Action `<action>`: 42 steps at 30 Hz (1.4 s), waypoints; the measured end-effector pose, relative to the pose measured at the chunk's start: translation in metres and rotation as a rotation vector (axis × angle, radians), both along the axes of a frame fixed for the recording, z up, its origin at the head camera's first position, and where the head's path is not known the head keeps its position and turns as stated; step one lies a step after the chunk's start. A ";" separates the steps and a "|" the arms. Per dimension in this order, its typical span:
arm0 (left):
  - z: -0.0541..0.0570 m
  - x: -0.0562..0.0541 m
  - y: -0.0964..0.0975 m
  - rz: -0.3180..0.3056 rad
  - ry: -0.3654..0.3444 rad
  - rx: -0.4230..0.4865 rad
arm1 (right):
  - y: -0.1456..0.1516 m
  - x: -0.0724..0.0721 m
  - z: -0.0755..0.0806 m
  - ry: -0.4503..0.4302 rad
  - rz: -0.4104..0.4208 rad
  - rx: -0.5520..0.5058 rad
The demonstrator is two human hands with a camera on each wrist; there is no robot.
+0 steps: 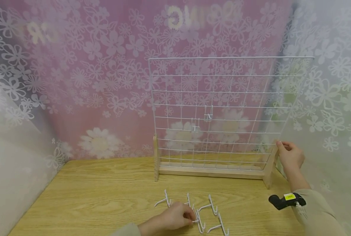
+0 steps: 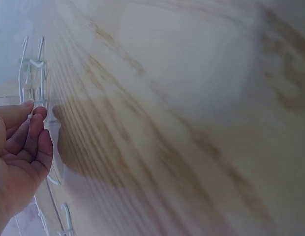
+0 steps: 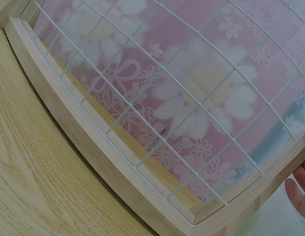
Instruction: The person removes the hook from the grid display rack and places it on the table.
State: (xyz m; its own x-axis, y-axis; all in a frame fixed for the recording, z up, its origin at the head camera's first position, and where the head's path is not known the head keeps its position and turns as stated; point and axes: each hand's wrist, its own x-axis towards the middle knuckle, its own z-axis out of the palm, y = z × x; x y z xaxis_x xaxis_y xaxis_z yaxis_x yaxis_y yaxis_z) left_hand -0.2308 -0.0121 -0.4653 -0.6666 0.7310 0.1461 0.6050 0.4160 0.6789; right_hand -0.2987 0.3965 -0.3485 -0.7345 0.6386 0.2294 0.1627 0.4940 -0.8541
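My left hand [image 1: 175, 217] is low over the wooden table, its thumb and fingertips pinching the prong of a white wire hook [image 1: 200, 223]. In the left wrist view the prong's small white tip [image 2: 30, 116] pokes out between thumb and finger. A white wire grid [image 1: 228, 92] stands upright in a pale wooden base [image 1: 210, 172]. At the grid's right side, my right hand [image 1: 292, 156] grips the top of the wooden post [image 1: 270, 170] between thumb and fingers. Only some fingers [image 3: 299, 189] of it show at the edge of the right wrist view.
Around the left hand lie several more white wire hooks [image 1: 213, 206]. Two hooks hang on the grid, one higher [image 1: 208, 117] and one lower to its left [image 1: 195, 128]. A floral, translucent curtain [image 1: 104, 82] closes off the back and sides of the table [image 1: 104, 186].
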 end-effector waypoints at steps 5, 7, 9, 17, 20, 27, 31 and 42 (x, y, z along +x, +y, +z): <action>-0.001 -0.003 -0.002 0.031 -0.004 -0.009 | 0.000 -0.001 0.001 0.007 0.000 -0.005; 0.000 -0.003 -0.003 0.042 -0.012 -0.011 | 0.000 -0.002 0.002 0.008 -0.003 -0.002; 0.000 -0.004 -0.003 0.052 -0.016 -0.013 | 0.000 -0.002 0.002 0.006 -0.001 0.000; -0.001 -0.001 -0.003 0.069 0.026 0.010 | 0.001 -0.002 0.001 0.007 0.004 0.003; -0.003 0.000 -0.002 0.069 0.044 0.023 | 0.001 -0.002 0.000 0.008 0.003 0.002; 0.002 0.002 -0.005 0.079 -0.017 0.047 | 0.000 0.000 0.000 -0.001 -0.001 0.010; 0.010 -0.001 -0.010 0.102 -0.103 0.069 | 0.000 0.000 -0.001 -0.003 -0.008 0.012; 0.035 -0.020 -0.027 0.125 -0.133 0.147 | 0.000 -0.001 0.000 -0.007 0.004 -0.003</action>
